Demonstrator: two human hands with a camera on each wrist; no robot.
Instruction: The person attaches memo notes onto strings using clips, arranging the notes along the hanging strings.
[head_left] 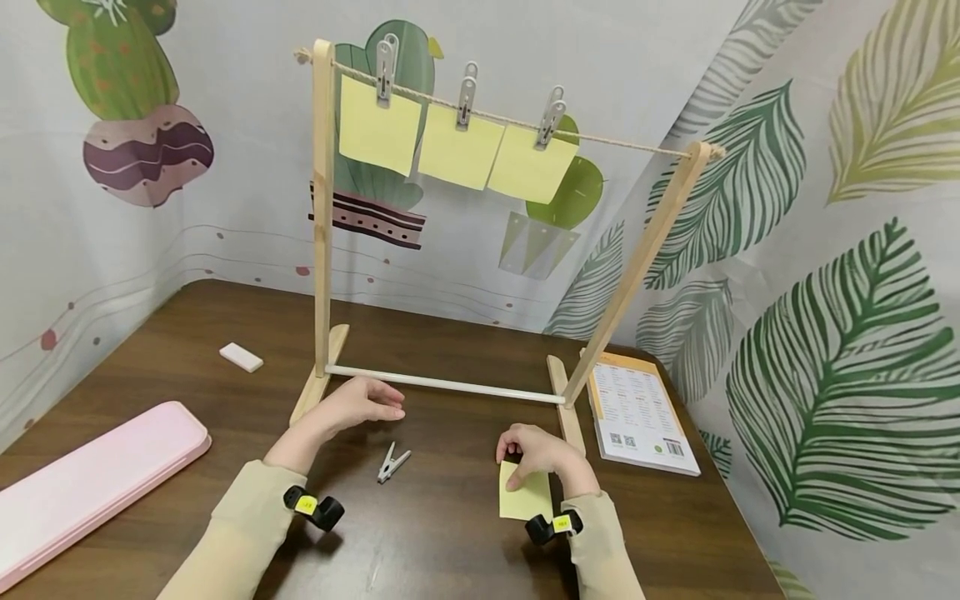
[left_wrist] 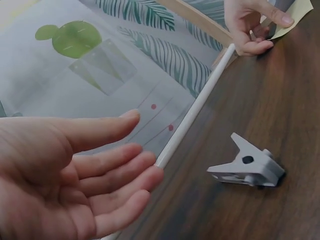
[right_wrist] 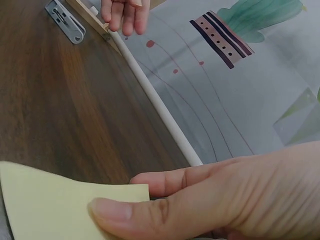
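My right hand (head_left: 536,454) pinches a yellow paper square (head_left: 525,496) between thumb and fingers, at the right of the table. In the right wrist view the thumb lies flat across the yellow paper (right_wrist: 47,205). My left hand (head_left: 360,402), fingers extended and holding nothing, hovers near the rack's left foot. Just below it on the table lies a grey clothespin (head_left: 393,463), which also shows in the left wrist view, apart from the hand. Three yellow paper squares (head_left: 459,154) hang from a rope (head_left: 600,139), each under a metal-look clothespin (head_left: 467,96).
A wooden rack (head_left: 323,208) with a white crossbar (head_left: 450,384) stands on the brown table (head_left: 420,533). A white eraser-like block (head_left: 241,357) and a pink case (head_left: 112,479) lie at the left. At the right lies a printed pad (head_left: 641,412).
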